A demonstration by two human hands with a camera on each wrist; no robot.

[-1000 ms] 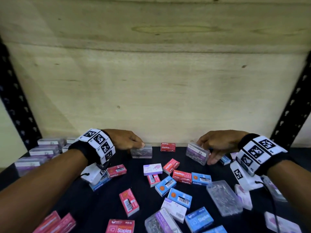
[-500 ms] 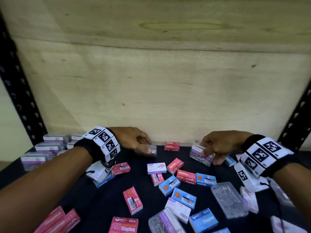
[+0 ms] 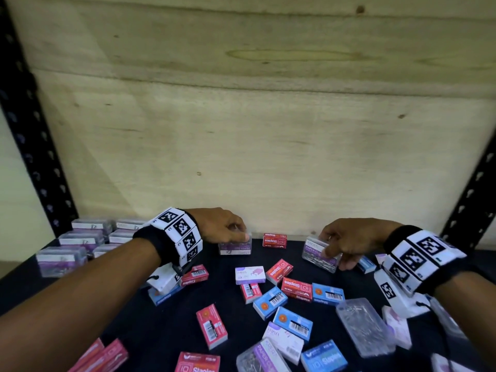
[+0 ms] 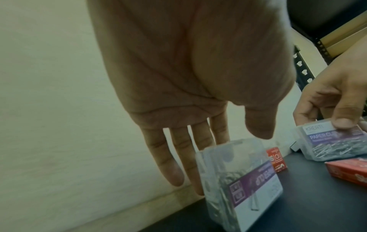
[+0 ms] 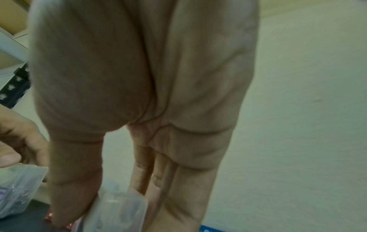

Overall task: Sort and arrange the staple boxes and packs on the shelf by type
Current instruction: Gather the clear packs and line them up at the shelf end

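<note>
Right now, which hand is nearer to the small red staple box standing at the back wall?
Left. The left hand holds a clear pack just left of the red staple box; the right hand grips a second clear pack farther off on its right.

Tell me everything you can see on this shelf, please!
Red staple boxes: about nine, red, scattered over the black shelf.
Blue staple boxes: at least six, blue, mixed among the red.
White-lilac boxes: at least three, white-lilac, middle and right.
Stacked paper-clip boxes: about six, clear with purple labels, back left.
Loose clear boxes: at least two, clear, front.
Wooden back panel: one, pale, behind.
Left hand: one, holds upright paper-clip box at the back.
Right hand: one, pinches tilted paper-clip box.
</note>
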